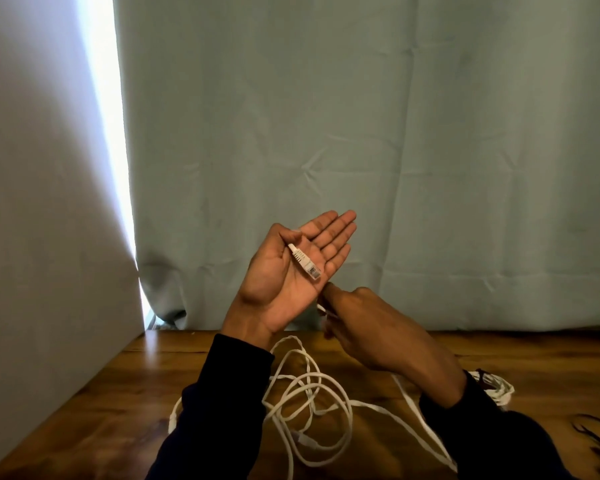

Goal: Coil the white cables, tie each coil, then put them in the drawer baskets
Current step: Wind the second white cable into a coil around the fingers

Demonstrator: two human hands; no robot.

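My left hand (291,271) is raised palm up, fingers straight, with the thumb pressing the plug end (305,263) of a flat white cable against the palm. My right hand (378,330) is just below and to the right, its fingers pinched on the same cable behind the left hand. The rest of that white cable (312,407) lies in loose tangled loops on the wooden table (146,393) under my forearms. A second white cable (497,388), coiled in a bundle, lies at the right behind my right wrist.
A grey-green curtain (395,150) hangs right behind the table, with a bright gap and a pale wall (42,202) on the left. Thin dark ties (596,434) lie on the table at the far right edge.
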